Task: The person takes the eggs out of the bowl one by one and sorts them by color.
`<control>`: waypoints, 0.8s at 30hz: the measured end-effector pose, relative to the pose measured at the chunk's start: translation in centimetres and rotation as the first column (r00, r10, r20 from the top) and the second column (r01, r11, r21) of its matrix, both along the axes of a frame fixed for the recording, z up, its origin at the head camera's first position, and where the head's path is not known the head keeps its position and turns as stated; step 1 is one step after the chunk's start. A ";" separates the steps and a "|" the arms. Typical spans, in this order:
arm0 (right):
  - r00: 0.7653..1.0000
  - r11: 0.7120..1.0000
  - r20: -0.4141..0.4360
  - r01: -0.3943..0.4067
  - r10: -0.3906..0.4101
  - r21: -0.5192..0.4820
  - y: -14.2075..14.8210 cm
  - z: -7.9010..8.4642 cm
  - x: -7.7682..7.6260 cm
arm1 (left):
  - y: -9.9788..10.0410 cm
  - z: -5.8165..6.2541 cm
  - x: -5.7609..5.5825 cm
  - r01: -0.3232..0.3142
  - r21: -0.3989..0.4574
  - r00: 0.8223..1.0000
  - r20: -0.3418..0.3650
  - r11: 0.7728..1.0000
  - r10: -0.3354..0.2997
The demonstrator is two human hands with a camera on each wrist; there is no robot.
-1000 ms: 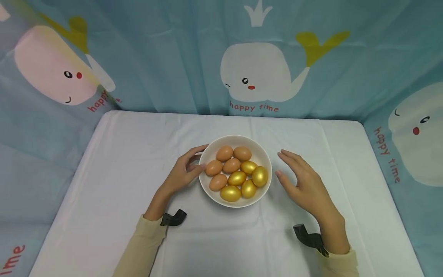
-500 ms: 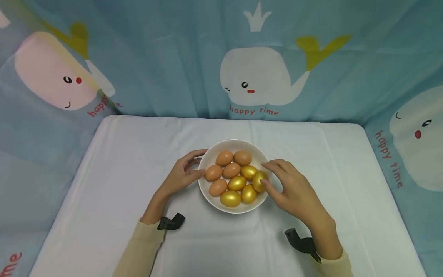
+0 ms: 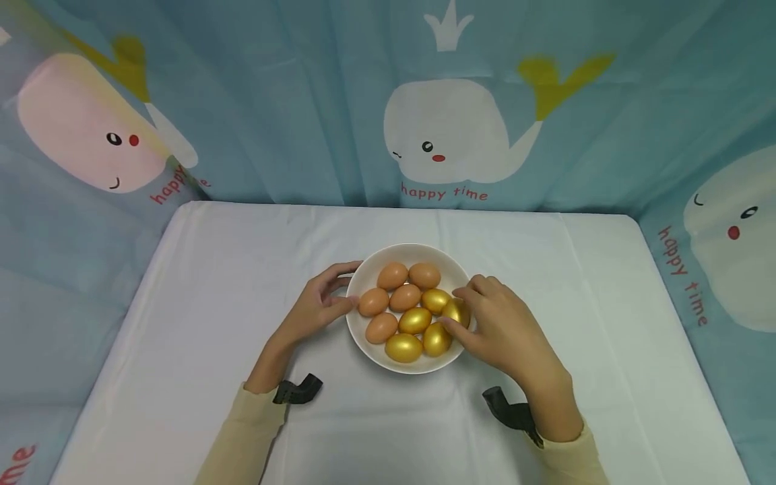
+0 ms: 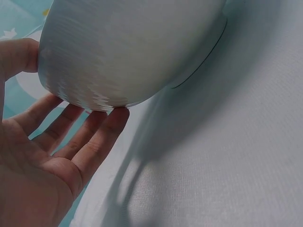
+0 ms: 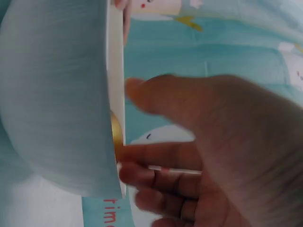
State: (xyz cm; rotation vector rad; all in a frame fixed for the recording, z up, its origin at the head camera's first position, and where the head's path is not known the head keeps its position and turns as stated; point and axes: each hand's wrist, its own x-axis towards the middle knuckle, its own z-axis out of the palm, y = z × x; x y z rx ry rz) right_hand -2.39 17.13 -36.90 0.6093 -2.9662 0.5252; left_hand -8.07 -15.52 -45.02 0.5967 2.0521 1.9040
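A white bowl (image 3: 371, 350) stands on the table with several brown eggs (image 3: 392, 275) on its left side and several golden eggs (image 3: 415, 320) on its right. At its left side, my left hand (image 3: 319, 301) holds it, thumb at the rim and fingertips against the outer wall, as the left wrist view shows. My right hand (image 3: 506, 330) reaches over the right rim. Its thumb and index finger are spread apart around the rightmost golden egg (image 3: 457, 311), which they partly hide. In the right wrist view, a sliver of golden egg (image 5: 116, 130) shows beside the index fingertip.
A white cloth (image 3: 242, 263) covers the table. Behind it and at both sides hangs a blue curtain (image 3: 303, 114) printed with whales. Each wrist wears a black camera mount, on the left (image 3: 298, 389) and on the right (image 3: 510, 411).
My right hand has moved left from beside the bowl to over its right rim, its thumb and index finger now around the rightmost golden egg. The left hand has stayed at the bowl.
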 end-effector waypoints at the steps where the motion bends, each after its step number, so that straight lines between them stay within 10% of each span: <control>1: 1.000 1.000 0.009 0.009 -0.009 0.017 -0.1 0.0 0.1 | -0.1 0.0 0.1 0.003 -0.003 1.000 0.003 1.000 -0.003; 15: 1.000 0.996 -0.010 0.028 -0.027 0.090 -0.9 -0.5 0.5 | 0.0 -0.3 0.5 0.011 0.029 0.999 0.042 1.000 -0.012; 24: 0.992 0.978 -0.008 -0.122 0.125 0.169 -1.7 0.6 -0.3 | 0.0 -0.3 0.5 -0.015 -0.001 0.999 0.030 1.000 0.015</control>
